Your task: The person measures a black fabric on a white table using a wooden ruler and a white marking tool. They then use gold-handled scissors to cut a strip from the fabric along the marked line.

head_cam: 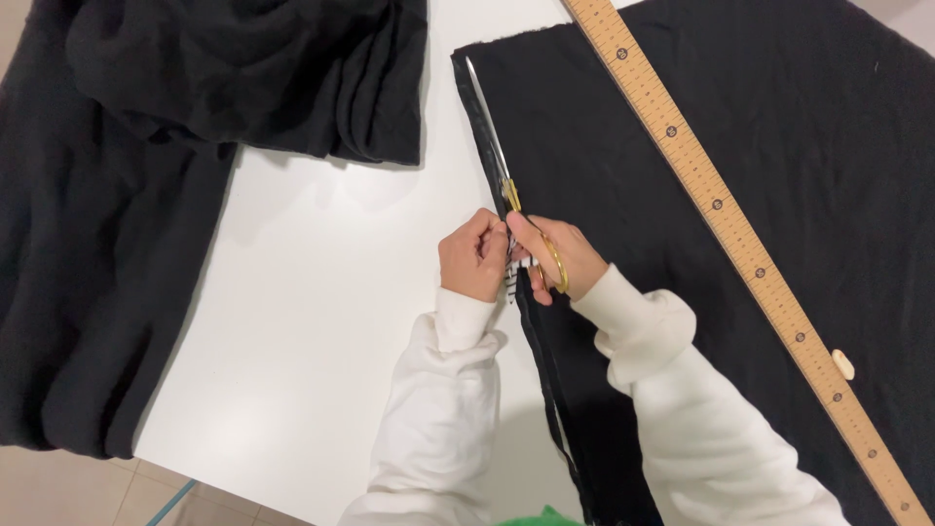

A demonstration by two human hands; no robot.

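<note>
Scissors (506, 185) with gold handles sit gripped in the right hand (565, 258), blades lying ahead of its fingers along the black fabric (779, 117) edge; left hand (474, 255) fingers pinch that edge.

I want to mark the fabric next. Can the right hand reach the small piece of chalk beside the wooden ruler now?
Probably not at once: the right hand holds the scissors, and the chalk lies beyond the wooden ruler, though nothing covers it.

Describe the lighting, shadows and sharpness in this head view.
Head view: even overhead light, soft glare on the white table; faint shadows under the folded black fabric; the black cloth swallows detail; right hand, left hand, scissors and wooden ruler sharp.
</note>
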